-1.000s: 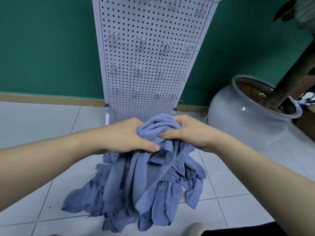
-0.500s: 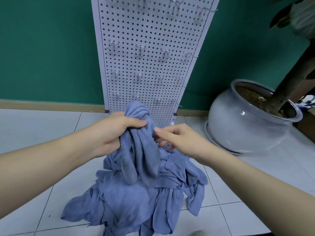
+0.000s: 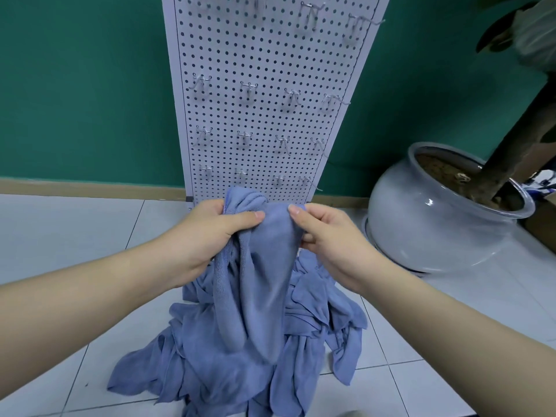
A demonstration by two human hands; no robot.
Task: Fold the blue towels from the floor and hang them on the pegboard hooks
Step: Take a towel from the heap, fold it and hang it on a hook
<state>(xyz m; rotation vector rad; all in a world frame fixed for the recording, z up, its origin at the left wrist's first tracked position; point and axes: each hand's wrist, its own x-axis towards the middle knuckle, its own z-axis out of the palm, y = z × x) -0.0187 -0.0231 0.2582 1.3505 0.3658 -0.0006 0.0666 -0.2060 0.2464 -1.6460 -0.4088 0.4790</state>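
Together, two hands (image 3: 270, 233) grip one blue towel (image 3: 264, 284).

Two bare forearms entering from the lower corners, no sleeves in view. Left hand (image 3: 207, 233) bare: no glove, ring, watch or band at the wrist. Right hand (image 3: 328, 236) likewise bare, nothing worn on fingers or wrist. Thumbnails short, unpainted, trimmed close on both. No marks, tape or jewellery seen anywhere on either arm. Upper arms and clothing out of frame.

towels (image 3: 240, 356) on floor (image 3: 60, 236) | pegboard (image 3: 264, 115) behind | pot (image 3: 436, 212) right
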